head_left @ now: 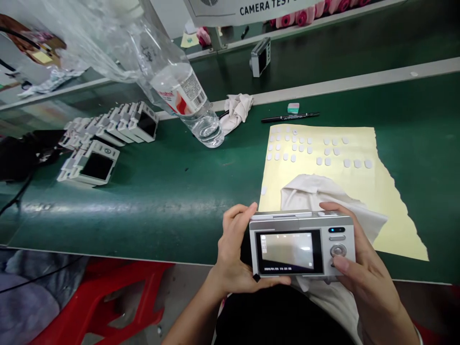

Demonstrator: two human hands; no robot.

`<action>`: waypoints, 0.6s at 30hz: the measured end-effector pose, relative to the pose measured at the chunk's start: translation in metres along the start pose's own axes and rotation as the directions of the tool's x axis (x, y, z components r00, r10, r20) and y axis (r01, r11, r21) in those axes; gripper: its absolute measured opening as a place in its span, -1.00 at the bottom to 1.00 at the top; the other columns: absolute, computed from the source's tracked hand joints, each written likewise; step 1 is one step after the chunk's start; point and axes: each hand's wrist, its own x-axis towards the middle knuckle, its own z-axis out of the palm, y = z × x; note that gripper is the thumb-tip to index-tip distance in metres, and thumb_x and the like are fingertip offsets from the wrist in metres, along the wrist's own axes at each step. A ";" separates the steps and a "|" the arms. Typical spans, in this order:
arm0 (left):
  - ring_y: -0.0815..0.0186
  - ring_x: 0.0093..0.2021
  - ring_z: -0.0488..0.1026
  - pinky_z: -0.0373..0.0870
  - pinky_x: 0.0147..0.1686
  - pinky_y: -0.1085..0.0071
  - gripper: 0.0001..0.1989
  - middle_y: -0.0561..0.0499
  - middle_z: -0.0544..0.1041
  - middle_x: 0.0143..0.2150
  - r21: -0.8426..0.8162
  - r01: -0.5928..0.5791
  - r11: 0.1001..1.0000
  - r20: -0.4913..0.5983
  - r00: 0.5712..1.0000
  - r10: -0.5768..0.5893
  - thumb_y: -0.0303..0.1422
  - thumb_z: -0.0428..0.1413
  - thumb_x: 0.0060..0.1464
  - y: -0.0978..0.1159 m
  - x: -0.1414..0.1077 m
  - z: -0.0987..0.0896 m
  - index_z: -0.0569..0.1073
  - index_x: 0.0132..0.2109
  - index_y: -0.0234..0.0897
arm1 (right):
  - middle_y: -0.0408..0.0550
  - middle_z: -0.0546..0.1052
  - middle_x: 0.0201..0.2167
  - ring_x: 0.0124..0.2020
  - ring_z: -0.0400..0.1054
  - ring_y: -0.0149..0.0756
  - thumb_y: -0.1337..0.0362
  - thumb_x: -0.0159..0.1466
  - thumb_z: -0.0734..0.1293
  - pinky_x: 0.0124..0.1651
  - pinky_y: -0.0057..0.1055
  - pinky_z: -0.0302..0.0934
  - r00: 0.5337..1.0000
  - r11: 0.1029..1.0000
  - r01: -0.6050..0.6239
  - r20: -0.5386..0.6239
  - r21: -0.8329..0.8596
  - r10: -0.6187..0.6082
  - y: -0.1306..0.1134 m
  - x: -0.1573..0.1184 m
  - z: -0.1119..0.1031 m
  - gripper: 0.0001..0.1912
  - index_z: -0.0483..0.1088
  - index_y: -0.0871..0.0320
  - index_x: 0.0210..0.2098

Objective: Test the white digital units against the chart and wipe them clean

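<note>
A silver digital camera [302,216] is held between both hands over the table's front edge, its back facing me. The lit screen shows a pale picture with a date line, and a blue light glows by the buttons. My left hand [233,254] grips the camera's left end, fingers at the top corner and thumb along the bottom. Around the right end is my right hand [370,273], its thumb on the round control pad and a finger on top. Behind the camera a white cloth [316,189] lies on a yellow paper sheet [362,139] bearing small pale stickers.
Rows of silver cameras [142,122] stand on the left of the green table [187,201]. A water bottle [194,100] leans with plastic film at its upper end. Beyond the sheet lie a black pen [290,117] and a crumpled cloth [239,110]. Another camera [261,57] stands on the back ledge.
</note>
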 end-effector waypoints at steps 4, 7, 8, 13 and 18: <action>0.08 -0.01 0.26 0.35 -0.06 0.16 -0.01 -0.15 0.40 -0.14 0.018 0.015 1.000 0.005 1.000 -0.015 0.11 0.24 -0.24 -0.001 0.001 0.001 0.14 0.25 -0.32 | -0.11 0.42 -0.21 -0.33 0.33 -0.27 0.03 0.17 0.35 -0.32 -0.43 0.31 0.999 0.997 -0.045 -0.019 0.063 0.046 0.001 0.001 0.000 -0.40 0.12 -0.16 0.16; 0.08 0.01 0.25 0.35 -0.04 0.16 -0.02 -0.17 0.42 -0.11 0.014 0.036 0.999 0.020 0.999 -0.036 0.09 0.25 -0.24 -0.001 0.002 0.002 0.13 0.25 -0.30 | -0.10 0.40 -0.24 -0.35 0.31 -0.29 0.08 0.16 0.36 -0.34 -0.44 0.33 0.998 0.994 -0.037 -0.050 0.101 0.042 -0.001 0.001 0.004 -0.41 0.15 -0.17 0.16; 0.08 0.01 0.25 0.35 -0.03 0.16 -0.02 -0.16 0.43 -0.11 0.011 0.043 0.999 0.023 0.999 -0.044 0.08 0.26 -0.24 0.000 0.002 0.002 0.14 0.25 -0.30 | -0.08 0.40 -0.24 -0.36 0.31 -0.28 0.11 0.16 0.36 -0.37 -0.44 0.34 0.997 0.992 -0.034 -0.061 0.123 0.042 -0.003 0.001 0.005 -0.41 0.16 -0.15 0.17; 0.07 0.03 0.24 0.35 -0.02 0.15 -0.01 -0.16 0.45 -0.09 0.002 0.076 0.997 0.040 0.996 -0.076 0.07 0.28 -0.27 0.000 0.002 0.002 0.14 0.25 -0.28 | -0.08 0.39 -0.26 -0.47 0.35 -0.33 0.20 0.18 0.34 -0.50 -0.46 0.39 0.987 0.953 -0.140 -0.037 0.270 0.156 -0.007 -0.001 0.009 -0.38 0.11 -0.15 0.20; 0.09 0.06 0.21 0.34 0.01 0.16 0.03 -0.17 0.45 -0.05 -0.047 0.105 0.993 0.044 0.994 -0.103 0.07 0.29 -0.29 0.000 0.001 0.001 0.11 0.27 -0.27 | -0.11 0.38 -0.15 -0.40 0.36 -0.36 0.21 0.20 0.33 -0.45 -0.47 0.42 0.978 0.947 -0.194 -0.019 0.257 0.205 -0.010 -0.002 0.009 -0.41 0.10 -0.18 0.17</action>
